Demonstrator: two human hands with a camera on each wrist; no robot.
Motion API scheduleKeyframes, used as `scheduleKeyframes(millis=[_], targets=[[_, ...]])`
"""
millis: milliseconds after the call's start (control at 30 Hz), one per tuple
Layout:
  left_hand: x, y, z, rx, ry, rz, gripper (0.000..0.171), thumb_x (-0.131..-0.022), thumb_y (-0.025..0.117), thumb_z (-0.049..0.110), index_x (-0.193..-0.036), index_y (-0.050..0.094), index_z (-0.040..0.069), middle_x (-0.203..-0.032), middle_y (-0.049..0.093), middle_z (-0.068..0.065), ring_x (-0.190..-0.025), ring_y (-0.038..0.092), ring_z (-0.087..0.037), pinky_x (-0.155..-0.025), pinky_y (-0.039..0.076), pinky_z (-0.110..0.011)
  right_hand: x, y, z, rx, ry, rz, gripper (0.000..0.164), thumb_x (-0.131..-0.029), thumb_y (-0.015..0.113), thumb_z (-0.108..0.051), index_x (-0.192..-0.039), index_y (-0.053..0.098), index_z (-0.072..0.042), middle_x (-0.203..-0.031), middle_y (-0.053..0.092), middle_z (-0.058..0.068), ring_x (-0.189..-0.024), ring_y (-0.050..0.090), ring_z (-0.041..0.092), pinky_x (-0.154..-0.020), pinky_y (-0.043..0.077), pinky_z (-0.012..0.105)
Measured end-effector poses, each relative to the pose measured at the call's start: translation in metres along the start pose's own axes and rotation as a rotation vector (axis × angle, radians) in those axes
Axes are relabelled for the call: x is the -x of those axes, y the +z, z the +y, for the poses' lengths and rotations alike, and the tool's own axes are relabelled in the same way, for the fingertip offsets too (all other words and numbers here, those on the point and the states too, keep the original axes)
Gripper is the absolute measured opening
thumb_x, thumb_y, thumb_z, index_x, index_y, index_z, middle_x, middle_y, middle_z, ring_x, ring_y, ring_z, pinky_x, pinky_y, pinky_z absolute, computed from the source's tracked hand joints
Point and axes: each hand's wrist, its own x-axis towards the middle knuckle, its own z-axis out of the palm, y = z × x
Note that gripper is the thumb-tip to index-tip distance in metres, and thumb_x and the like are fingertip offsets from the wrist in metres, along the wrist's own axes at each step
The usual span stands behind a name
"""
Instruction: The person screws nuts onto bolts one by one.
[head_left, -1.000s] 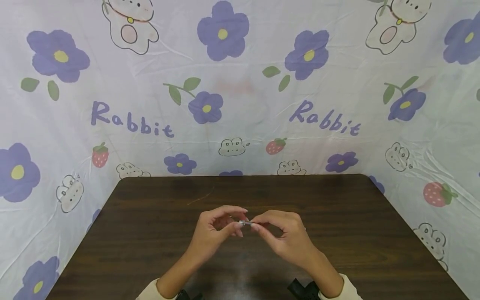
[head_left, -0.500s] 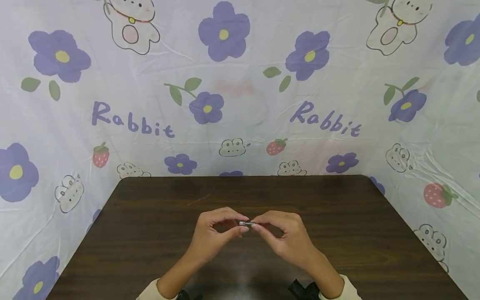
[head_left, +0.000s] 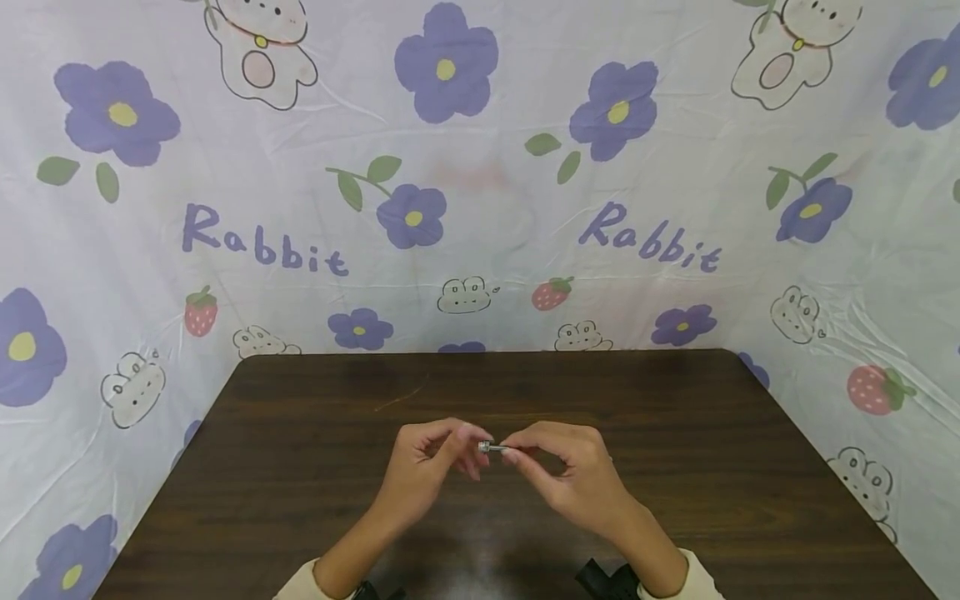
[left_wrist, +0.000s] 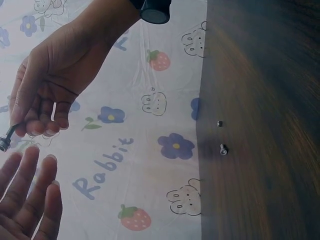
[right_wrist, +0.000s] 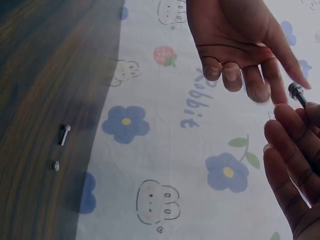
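Observation:
My right hand pinches a small metal bolt by its thin shank between thumb and forefinger. The bolt's thicker silvery end points at my left hand; it looks like a head or nut. Around that end my left fingers are loosely bent, and the left thumb is lifted off it. From the left wrist, the bolt shows at the frame's left edge, with the left fingertips just below it. On the table, a second bolt lies beside a small nut.
Both hands are over a dark wood-grain table. A thin light scratch or thread marks its far part. Behind and to the sides hangs a white cloth printed with flowers and rabbits. Black wrist gear shows below the right hand.
Half a second ago the left thumb and forefinger were at the bolt's thick end; now the thumb has swung up and away. The right hand and bolt stay almost still.

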Motion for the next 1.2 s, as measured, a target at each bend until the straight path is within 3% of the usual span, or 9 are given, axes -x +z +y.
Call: scheduleKeyframes(millis=[67, 133, 233, 367, 667, 967, 1200], targets=[[-0.001, -0.001, 0.000, 0.002, 0.033, 0.001, 0.020, -0.100, 0.062, -0.001, -0.117, 0.070, 0.001, -0.088, 0.074, -0.014, -0.059, 0.069, -0.024, -0.056, 0.061, -0.040, 0.000, -0.001, 0.000, -0.003, 0.004, -0.005, 0.026, -0.082, 0.077, 0.011, -0.100, 0.075, -0.008, -0.089, 0.076, 0.004, -0.077, 0.072, 0.013, -0.071, 0.059, 0.023], [-0.001, -0.002, -0.002, -0.013, 0.079, 0.003, 0.036, -0.091, 0.072, -0.005, -0.125, 0.068, 0.002, -0.095, 0.074, -0.015, -0.062, 0.070, -0.023, -0.055, 0.060, -0.037, -0.001, -0.001, 0.001, -0.007, 0.005, -0.008, 0.025, -0.082, 0.077, 0.011, -0.100, 0.075, -0.007, -0.090, 0.076, 0.004, -0.077, 0.073, 0.014, -0.072, 0.059, 0.023], [-0.002, -0.001, 0.000, -0.051, 0.138, 0.008, 0.044, -0.079, 0.081, -0.010, -0.119, 0.071, 0.005, -0.097, 0.074, -0.013, -0.065, 0.070, -0.019, -0.054, 0.060, -0.034, -0.001, -0.002, 0.001, -0.010, 0.007, -0.012, 0.026, -0.082, 0.076, 0.012, -0.100, 0.075, -0.007, -0.091, 0.076, 0.005, -0.079, 0.074, 0.016, -0.073, 0.059, 0.023], [-0.003, 0.002, 0.006, -0.076, 0.161, 0.023, 0.032, -0.077, 0.081, -0.015, -0.104, 0.075, 0.000, -0.088, 0.074, -0.011, -0.062, 0.069, -0.020, -0.052, 0.059, -0.034, 0.000, -0.001, 0.000, -0.005, 0.013, -0.008, 0.026, -0.082, 0.077, 0.011, -0.100, 0.075, -0.008, -0.091, 0.076, 0.005, -0.080, 0.074, 0.016, -0.072, 0.059, 0.023], [0.000, 0.001, -0.001, -0.078, 0.122, 0.033, 0.020, -0.083, 0.078, -0.009, -0.100, 0.077, 0.001, -0.080, 0.073, -0.007, -0.058, 0.068, -0.023, -0.052, 0.058, -0.033, 0.000, 0.000, 0.001, -0.014, 0.004, -0.013, 0.024, -0.083, 0.077, 0.010, -0.100, 0.075, -0.006, -0.092, 0.076, 0.005, -0.080, 0.074, 0.016, -0.074, 0.059, 0.023], [0.003, -0.006, -0.003, -0.033, -0.013, 0.057, 0.010, -0.089, 0.077, 0.002, -0.099, 0.078, 0.001, -0.083, 0.075, -0.007, -0.063, 0.071, -0.023, -0.061, 0.062, -0.038, 0.000, 0.003, 0.004, -0.001, 0.049, -0.016, 0.022, -0.084, 0.077, 0.009, -0.099, 0.075, -0.007, -0.091, 0.076, 0.004, -0.079, 0.074, 0.015, -0.071, 0.059, 0.022], [0.005, -0.011, -0.011, -0.053, -0.041, 0.017, 0.010, -0.087, 0.078, 0.002, -0.097, 0.079, 0.003, -0.085, 0.076, -0.007, -0.061, 0.070, -0.023, -0.060, 0.062, -0.039, 0.004, 0.005, 0.006, 0.046, 0.085, -0.067, 0.016, -0.088, 0.076, 0.002, -0.100, 0.076, -0.009, -0.092, 0.076, 0.003, -0.081, 0.073, 0.013, -0.071, 0.060, 0.024]])
